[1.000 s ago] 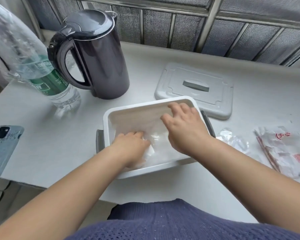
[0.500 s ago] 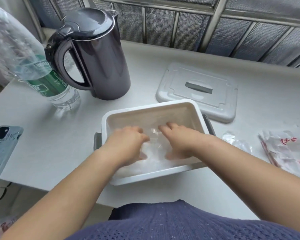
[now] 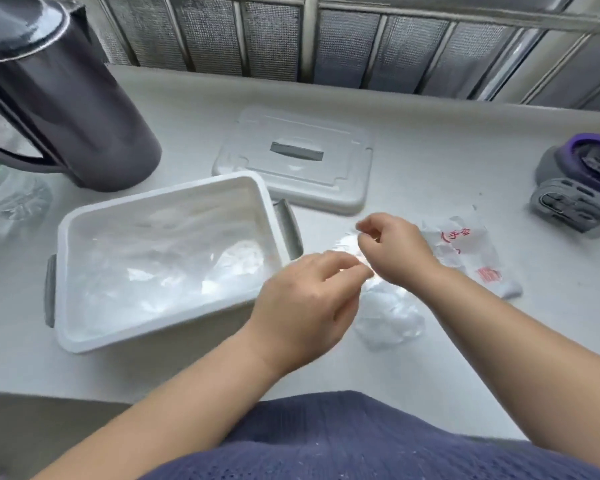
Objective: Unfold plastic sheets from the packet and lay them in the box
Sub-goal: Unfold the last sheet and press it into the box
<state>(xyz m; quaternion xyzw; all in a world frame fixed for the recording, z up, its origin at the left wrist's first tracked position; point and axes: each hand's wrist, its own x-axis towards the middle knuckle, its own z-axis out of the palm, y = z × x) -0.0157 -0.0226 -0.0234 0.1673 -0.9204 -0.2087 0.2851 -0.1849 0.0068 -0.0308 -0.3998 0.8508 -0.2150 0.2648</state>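
Two bare hands meet just right of the box (image 3: 62, 278), above the counter (image 3: 430, 161). The left hand (image 3: 309, 303) reaches across from the lower left, knuckles up, its grip a thumb-and-forefinger pinch on a crumpled clear sheet (image 3: 390, 317). The right hand (image 3: 392, 251), wrist bent and fingers curled, pinches the same sheet higher up. The sheet's loose end lies on the counter below the hands. More sheets (image 3: 160, 271) lie inside the box. The packet (image 3: 465, 251), white with red print, lies just beyond the right hand. The lid (image 3: 298, 174) sits behind the box.
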